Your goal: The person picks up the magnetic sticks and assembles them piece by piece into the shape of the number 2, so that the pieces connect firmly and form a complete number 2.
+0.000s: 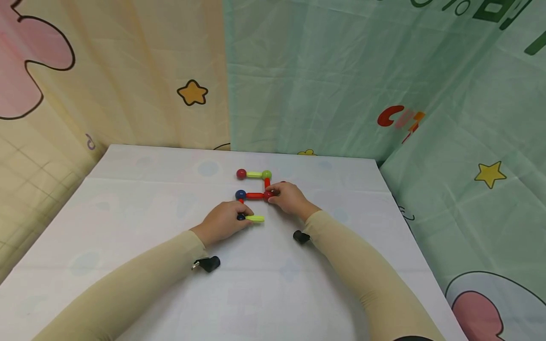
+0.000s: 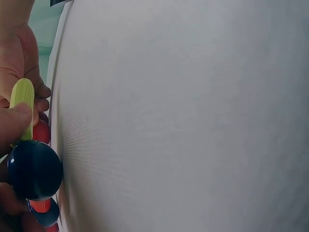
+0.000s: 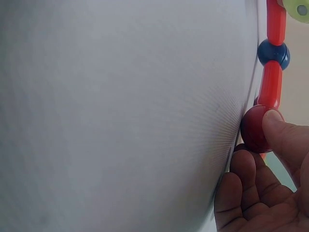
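A zigzag chain of toy balls and rods lies on the white-covered table. At its far end a red ball (image 1: 241, 174), a yellow-green rod (image 1: 254, 174) and a green ball (image 1: 266, 174) form a row. Below, a red rod (image 1: 255, 195) runs from a blue ball (image 1: 241, 194) to a second red ball (image 3: 256, 126). My right hand (image 1: 293, 199) pinches that second red ball between thumb and fingers. My left hand (image 1: 223, 221) pinches the near yellow-green rod (image 2: 22, 99) beside a dark blue ball (image 2: 35, 170). The rod's right tip is free.
The white table (image 1: 256, 293) stretches around the chain, with its far edge against printed cloth (image 1: 298, 94). Black clip-like devices (image 1: 209, 264) hang at both sleeve cuffs, close above the tabletop.
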Demonstrator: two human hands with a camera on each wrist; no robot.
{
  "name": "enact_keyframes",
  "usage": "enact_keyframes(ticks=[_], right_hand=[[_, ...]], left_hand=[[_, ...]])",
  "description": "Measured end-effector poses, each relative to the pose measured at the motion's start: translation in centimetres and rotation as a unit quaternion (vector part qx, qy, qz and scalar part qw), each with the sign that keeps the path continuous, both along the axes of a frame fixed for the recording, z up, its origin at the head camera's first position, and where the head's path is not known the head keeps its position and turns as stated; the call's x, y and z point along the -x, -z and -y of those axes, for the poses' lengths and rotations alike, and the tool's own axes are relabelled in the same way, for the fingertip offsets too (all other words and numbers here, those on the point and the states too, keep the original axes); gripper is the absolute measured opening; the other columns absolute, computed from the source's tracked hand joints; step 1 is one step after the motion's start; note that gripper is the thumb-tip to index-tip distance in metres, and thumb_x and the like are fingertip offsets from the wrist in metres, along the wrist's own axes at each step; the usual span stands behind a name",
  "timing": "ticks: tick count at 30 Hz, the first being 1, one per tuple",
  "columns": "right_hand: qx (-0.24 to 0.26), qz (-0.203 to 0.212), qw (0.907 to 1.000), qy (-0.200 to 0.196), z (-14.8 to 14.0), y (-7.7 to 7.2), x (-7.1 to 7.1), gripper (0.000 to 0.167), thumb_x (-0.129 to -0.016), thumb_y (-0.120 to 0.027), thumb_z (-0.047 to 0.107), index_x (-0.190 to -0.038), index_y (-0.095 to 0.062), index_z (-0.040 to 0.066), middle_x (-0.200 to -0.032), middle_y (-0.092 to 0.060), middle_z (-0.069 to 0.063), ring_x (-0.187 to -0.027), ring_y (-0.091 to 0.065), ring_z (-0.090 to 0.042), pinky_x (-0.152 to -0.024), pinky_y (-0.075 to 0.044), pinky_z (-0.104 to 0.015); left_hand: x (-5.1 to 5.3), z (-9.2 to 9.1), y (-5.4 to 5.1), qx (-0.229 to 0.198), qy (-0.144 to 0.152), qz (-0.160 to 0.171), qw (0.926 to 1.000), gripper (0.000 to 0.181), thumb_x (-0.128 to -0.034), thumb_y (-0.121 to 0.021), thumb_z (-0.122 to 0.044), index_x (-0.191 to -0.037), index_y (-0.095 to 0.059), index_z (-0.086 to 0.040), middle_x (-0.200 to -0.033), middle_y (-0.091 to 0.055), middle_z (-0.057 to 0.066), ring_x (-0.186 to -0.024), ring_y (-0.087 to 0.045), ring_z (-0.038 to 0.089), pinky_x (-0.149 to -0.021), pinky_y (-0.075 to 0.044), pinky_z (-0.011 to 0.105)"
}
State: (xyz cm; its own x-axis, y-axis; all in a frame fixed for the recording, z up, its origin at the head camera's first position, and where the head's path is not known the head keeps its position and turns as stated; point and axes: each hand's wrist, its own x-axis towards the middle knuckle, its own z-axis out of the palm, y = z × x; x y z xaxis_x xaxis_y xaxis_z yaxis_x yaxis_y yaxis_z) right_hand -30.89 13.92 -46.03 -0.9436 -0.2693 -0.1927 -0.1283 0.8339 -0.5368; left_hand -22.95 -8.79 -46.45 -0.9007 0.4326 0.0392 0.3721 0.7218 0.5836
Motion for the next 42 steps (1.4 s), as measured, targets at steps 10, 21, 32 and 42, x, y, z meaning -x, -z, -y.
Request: enact_keyframes(ticks=[10, 21, 32, 42], right_hand=[[0.004, 0.007, 1.0, 0.002, 0.0, -0.1, 0.0, 0.04, -0.099, -0.075, 0.019, -0.138, -0.07, 0.02, -0.131, -0.071, -0.006, -0.124, -0.062, -0.025, -0.112, -0.05, -0.044], [0.003, 0.011, 0.9999, -0.001, 0.0, 0.0, 0.2, 0.039, -0.099, -0.075, 0.019, -0.138, -0.071, 0.021, -0.129, -0.071, -0.005, -0.122, -0.062, -0.024, -0.112, -0.05, -0.043], [0.0, 0.007, 1.0, -0.005, -0.1, -0.1, 0.1, 0.039, -0.099, -0.075, 0.019, -0.138, -0.071, 0.02, -0.129, -0.071, -0.006, -0.123, -0.063, -0.025, -0.112, -0.05, -0.044], [0.009, -0.032, 0.9992, 0.022, -1.3, -1.6, 0.1, 0.041, -0.104, -0.066, 0.024, -0.144, -0.066, 0.019, -0.122, -0.073, -0.006, -0.11, -0.064, -0.024, -0.1, -0.056, -0.041]], left_hand=[[0.3, -0.1, 0.4, 0.014, -0.007, 0.01, 0.9998, 0.019, -0.0907, -0.084, -0.029, -0.109, -0.081, -0.024, -0.101, -0.077, -0.008, -0.091, -0.063, 0.016, -0.091, -0.054, 0.039], [0.3, -0.2, 0.1, 0.037, -0.002, 0.026, 0.999, 0.019, -0.092, -0.083, -0.028, -0.11, -0.079, -0.022, -0.103, -0.076, -0.006, -0.093, -0.064, 0.017, -0.094, -0.055, 0.041], [0.5, -0.2, 0.2, 0.037, -0.001, 0.033, 0.9988, 0.019, -0.0922, -0.083, -0.028, -0.11, -0.079, -0.023, -0.104, -0.076, -0.006, -0.094, -0.063, 0.017, -0.096, -0.055, 0.042], [0.3, -0.2, 0.0, 0.035, 0.001, 0.043, 0.9985, 0.019, -0.0925, -0.083, -0.027, -0.111, -0.078, -0.022, -0.105, -0.075, -0.005, -0.096, -0.063, 0.018, -0.098, -0.055, 0.042]])
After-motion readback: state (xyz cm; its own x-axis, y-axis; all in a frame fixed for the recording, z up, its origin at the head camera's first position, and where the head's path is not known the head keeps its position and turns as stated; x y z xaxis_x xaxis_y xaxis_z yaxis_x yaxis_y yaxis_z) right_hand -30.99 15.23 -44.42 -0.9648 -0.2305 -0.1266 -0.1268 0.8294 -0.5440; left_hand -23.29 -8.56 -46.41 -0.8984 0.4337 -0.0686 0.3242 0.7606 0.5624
